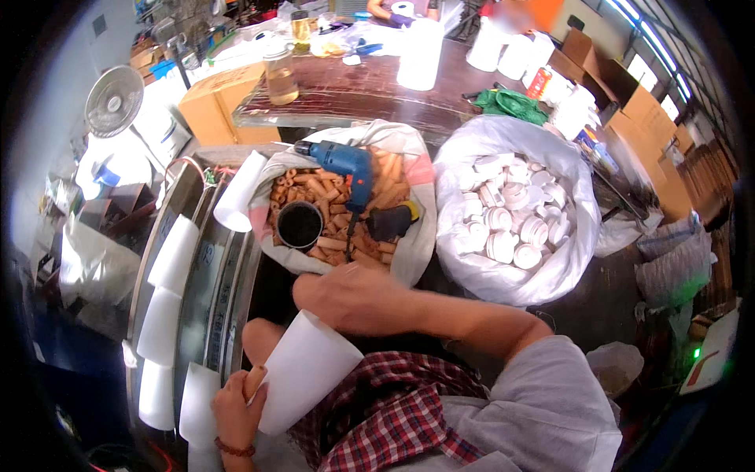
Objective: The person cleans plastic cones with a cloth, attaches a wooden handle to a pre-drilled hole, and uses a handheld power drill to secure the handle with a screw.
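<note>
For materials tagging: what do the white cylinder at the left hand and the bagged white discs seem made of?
White cylinder: perhaps plastic or paper, matte, given smooth surface. White discs: probably moulded plastic, seemingly satin, from uniform stepped rims.

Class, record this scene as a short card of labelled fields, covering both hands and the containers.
Left hand: gripping a brown tube beside a white cylinder
Right hand: near the cylinder's upper end; contents, if any, unclear
Cloth sack: holds many brown tubes
On those tubes: blue drill, round container with dark contents
Plastic bag: right of the sack; holds white round pieces
Far left: more white cylinders
</note>
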### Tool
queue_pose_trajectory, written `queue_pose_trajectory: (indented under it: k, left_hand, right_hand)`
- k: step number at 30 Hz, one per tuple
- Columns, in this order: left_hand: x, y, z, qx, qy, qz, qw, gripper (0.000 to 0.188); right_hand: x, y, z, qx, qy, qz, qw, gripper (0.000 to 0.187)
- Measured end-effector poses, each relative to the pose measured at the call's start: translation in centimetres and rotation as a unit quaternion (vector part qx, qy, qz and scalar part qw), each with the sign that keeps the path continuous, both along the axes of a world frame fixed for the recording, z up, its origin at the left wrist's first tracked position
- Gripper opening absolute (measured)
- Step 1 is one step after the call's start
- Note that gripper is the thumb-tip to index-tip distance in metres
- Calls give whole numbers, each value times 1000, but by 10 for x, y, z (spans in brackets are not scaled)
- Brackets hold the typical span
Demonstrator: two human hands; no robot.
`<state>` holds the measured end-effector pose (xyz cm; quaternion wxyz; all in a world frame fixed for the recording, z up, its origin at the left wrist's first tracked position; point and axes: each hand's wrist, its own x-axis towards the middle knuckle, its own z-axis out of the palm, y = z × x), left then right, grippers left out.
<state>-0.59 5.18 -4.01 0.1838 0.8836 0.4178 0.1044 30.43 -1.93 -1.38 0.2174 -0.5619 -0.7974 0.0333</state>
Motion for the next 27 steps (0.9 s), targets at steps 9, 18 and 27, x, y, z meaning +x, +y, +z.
queue_pose_trajectory:
  k: [9, 18, 27]
  left_hand:
    - [-7, 51, -13, -80, -116, 153, 978, 21]
    - [-11, 85, -52, -372, -629, 207, 650, 37]
    - [23, 79, -107, -433, -762, 253, 408, 16]
  right_hand:
    - [289, -191, -33, -46, -112, -559, 820, 51]
    - [335, -183, -71, -64, -88, -595, 796, 81]
    - [368, -189, -66, 86, -16, -550, 830, 77]
